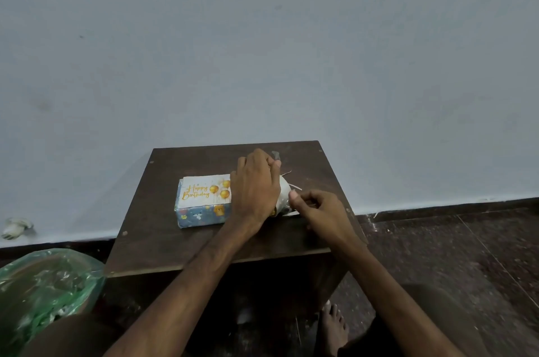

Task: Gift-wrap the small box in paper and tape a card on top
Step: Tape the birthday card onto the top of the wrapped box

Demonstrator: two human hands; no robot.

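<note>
The small box (201, 215), wrapped in blue cartoon-print paper, lies on a dark wooden table (163, 245). A white "Happy Birthday" card (201, 191) with gold balloons lies on its top. My left hand (256, 184) reaches across and covers the box's right end, its fingers curved over a white tape roll (284, 194). A bit of clear tape (275, 156) sticks up by its thumb. Just right of the roll, my right hand (318, 210) has curled fingers, and its thumb and fingers pinch at the roll's edge. The card's right part is hidden.
Thin white paper slivers (295, 187) lie beside the roll. A green plastic bag (43, 292) sits on the floor at the lower left. A grey wall stands right behind the table. A bare foot (332, 324) rests on the dark floor under the table's right side.
</note>
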